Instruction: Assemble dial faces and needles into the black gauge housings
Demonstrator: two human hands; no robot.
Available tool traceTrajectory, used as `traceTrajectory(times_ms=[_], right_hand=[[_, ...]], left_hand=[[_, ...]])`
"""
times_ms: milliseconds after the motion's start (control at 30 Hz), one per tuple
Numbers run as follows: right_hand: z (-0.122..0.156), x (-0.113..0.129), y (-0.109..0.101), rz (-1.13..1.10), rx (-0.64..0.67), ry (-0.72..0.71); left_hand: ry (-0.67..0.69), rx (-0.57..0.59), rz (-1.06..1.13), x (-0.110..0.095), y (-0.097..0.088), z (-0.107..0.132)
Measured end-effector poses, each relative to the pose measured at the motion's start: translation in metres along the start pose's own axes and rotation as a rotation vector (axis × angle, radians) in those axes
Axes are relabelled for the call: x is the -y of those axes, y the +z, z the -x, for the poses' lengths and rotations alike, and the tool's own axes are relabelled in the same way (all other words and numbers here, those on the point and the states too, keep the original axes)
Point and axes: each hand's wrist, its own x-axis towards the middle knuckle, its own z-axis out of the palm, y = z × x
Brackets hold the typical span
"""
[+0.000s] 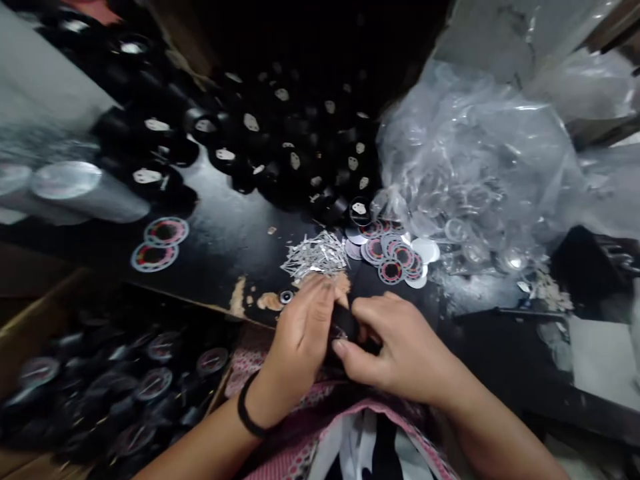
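Observation:
Near the front edge of the bench, my left hand (304, 333) and my right hand (395, 347) close from both sides around a small black round housing (344, 323). Fingers cover most of it, so its front face is hidden. My right thumb presses at its near rim. Just beyond my left fingertips lies a heap of thin white gauge needles (317, 253). Printed round dial discs (395, 257), some face down and plain, are spread beyond my right hand. A small dark ring-like part (285, 297) sits left of my left hand.
Many black housings (295, 160) crowd the back of the bench (215, 207). Clear plastic bags (480, 153) of round parts fill the right. Two dial discs (160, 245) and wrapped cylinders (75, 187) are at left. Below them, a box (30, 307) holds housings with dials.

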Motion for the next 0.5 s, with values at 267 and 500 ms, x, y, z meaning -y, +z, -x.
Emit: traceTrajectory(times_ms=[267,500], right_hand=[[0.003,0.001,0.023,0.016,-0.249,-0.168],[0.002,0.003,0.002,-0.090,0.194,-0.031]], left_hand=[[0.131,-0.058,-0.139,-0.011,-0.002,0.004],[-0.117,-0.193,-0.714,0.047,-0.106,0.076]])
